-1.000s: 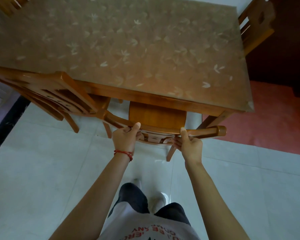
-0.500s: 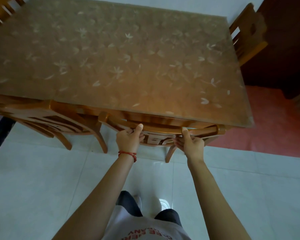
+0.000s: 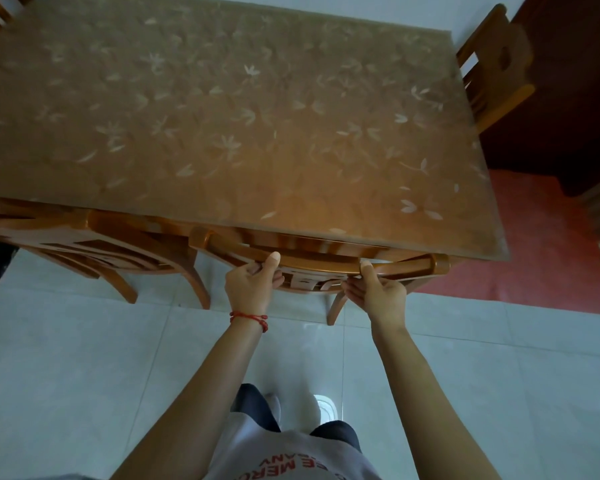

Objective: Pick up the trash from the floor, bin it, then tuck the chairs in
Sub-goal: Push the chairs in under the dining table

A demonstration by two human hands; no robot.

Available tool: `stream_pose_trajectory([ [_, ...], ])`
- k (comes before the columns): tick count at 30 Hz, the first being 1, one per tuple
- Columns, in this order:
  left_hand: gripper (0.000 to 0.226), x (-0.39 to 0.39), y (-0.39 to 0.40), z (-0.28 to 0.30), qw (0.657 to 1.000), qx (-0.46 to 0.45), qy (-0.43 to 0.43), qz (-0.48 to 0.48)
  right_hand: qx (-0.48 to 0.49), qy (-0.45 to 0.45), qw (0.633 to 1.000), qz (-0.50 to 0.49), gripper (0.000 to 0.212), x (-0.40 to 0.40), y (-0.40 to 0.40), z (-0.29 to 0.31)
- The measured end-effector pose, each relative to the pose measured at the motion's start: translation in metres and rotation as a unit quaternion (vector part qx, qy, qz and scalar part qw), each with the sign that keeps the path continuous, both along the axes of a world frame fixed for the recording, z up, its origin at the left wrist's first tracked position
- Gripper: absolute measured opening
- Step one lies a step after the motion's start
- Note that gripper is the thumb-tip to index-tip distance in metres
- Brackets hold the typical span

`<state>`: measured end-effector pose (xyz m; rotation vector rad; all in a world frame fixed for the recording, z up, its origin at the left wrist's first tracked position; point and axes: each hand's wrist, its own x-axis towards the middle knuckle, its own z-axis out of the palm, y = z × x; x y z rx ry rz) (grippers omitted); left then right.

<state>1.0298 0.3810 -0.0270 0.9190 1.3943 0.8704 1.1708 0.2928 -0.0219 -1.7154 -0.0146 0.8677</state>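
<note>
A wooden chair stands against the near edge of the table, its seat hidden under the tabletop. Only its curved top rail and two back legs show. My left hand, with a red string at the wrist, grips the top rail left of centre. My right hand grips the same rail right of centre, thumb on top. No trash shows on the floor.
A second wooden chair sits under the table to the left. Another chair stands at the table's far right end. A red mat covers the floor on the right. Pale floor tiles lie around my feet.
The chair has slid forward under the table with both hands on its top rail; its seat, visible a second ago, is now hidden beneath the tabletop.
</note>
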Motion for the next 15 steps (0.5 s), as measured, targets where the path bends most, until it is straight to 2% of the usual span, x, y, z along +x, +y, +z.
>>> stream_pose_trajectory([
  [9,0.023,-0.0048,0.0074,0.005,1.0,-0.013,0.004,-0.004,-0.008,-0.019,1.0,0.002,0.033,-0.0078,0.0048,-0.0017],
  [15,0.023,-0.0034,0.0069,0.0062,1.0,-0.031,0.004,0.0,-0.009,-0.027,1.0,-0.001,0.028,-0.0102,0.0046,-0.0012],
])
